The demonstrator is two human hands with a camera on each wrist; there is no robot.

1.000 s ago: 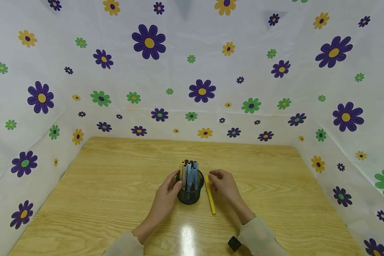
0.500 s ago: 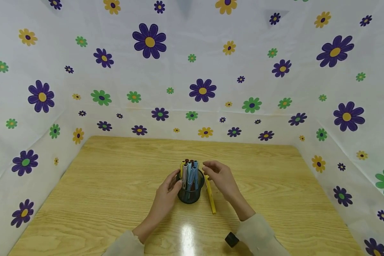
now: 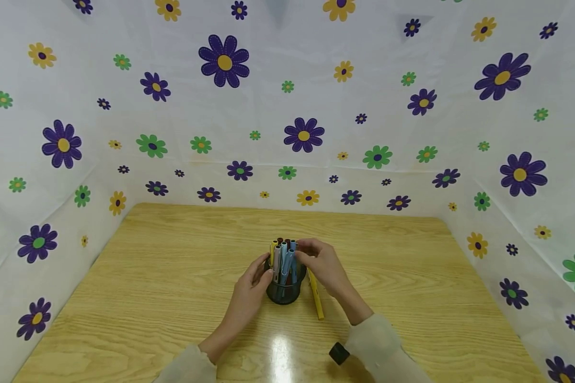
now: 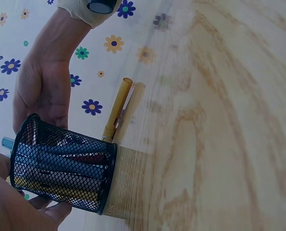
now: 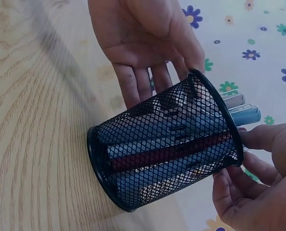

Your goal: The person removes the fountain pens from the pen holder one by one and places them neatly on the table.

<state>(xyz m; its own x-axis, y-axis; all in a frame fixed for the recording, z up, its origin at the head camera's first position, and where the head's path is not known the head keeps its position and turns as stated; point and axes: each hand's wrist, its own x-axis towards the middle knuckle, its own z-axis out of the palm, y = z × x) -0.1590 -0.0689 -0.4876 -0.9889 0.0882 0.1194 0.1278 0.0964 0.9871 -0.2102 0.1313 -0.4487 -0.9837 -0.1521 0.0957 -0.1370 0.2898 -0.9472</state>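
Mesh cup [image 3: 284, 295] upright on the bench [image 3: 172, 266], filled with pens [image 3: 285, 260]. Hands apart, either side of it. Left hand [image 3: 248, 291] curved round the cup's left side; fingertips hidden behind it in head view, palm cut off at the frame edge in left wrist view. Right hand [image 3: 327, 268] at the rim's right, fingertips at the pen tops; cannot tell whether it pinches one. Yellow pen [image 3: 317, 300] lies just right, far end covered. Right wrist view resolves a dark red pen [image 5: 169, 155] through the mesh, nearly lost in head view.
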